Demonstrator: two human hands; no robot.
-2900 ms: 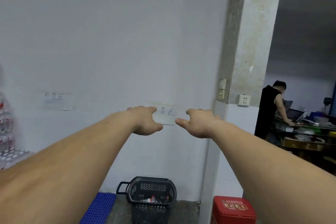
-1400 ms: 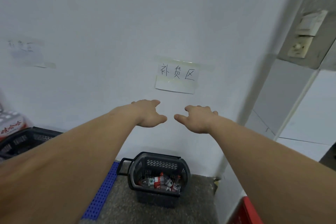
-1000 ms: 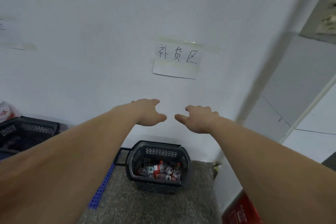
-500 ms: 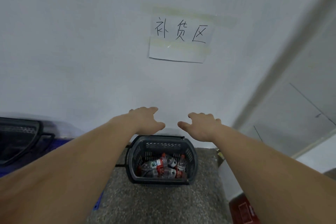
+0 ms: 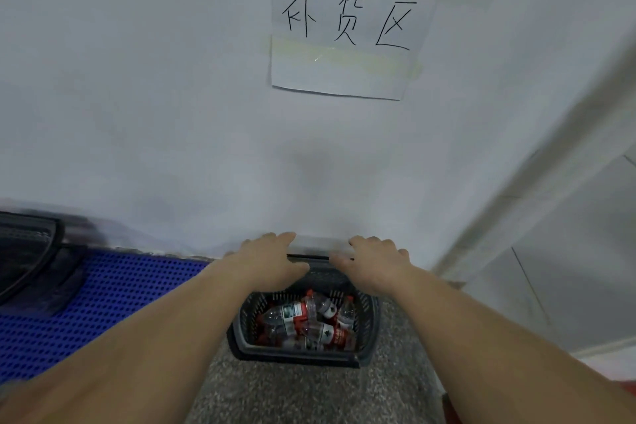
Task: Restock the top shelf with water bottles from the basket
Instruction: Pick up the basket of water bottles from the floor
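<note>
Reaching down over the dark grey perforated plastic basket [image 5: 304,344], both bare hands are hovering above its far rim, close to the white wall. The left hand [image 5: 266,260] is lying palm-down with its fingers [image 5: 280,238] loosely spread and holding nothing; the right hand [image 5: 373,263] is doing the same, fingers [image 5: 364,240] open and empty. Whether either hand is actually touching the black bar [image 5: 308,256] between them — likely the basket's handle — cannot be told.

The clear plastic water bottles with red labels [image 5: 303,318] are lying jumbled inside the basket, which is sitting on the speckled grey floor [image 5: 303,396] just beside a blue perforated mat [image 5: 103,299]. A white paper sign with handwritten characters [image 5: 347,34] is hanging taped to the wall above. No shelf is showing in this view.

This is looking like the opening step — getting hold of the stock, with nothing yet moved to the shelf. Next, the hands are probably needing to close either on the handle to carry the whole basket, or dip into it and wrap around a bottle; the tumbled, overlapping bottles may be calling for picking the topmost first.
</note>
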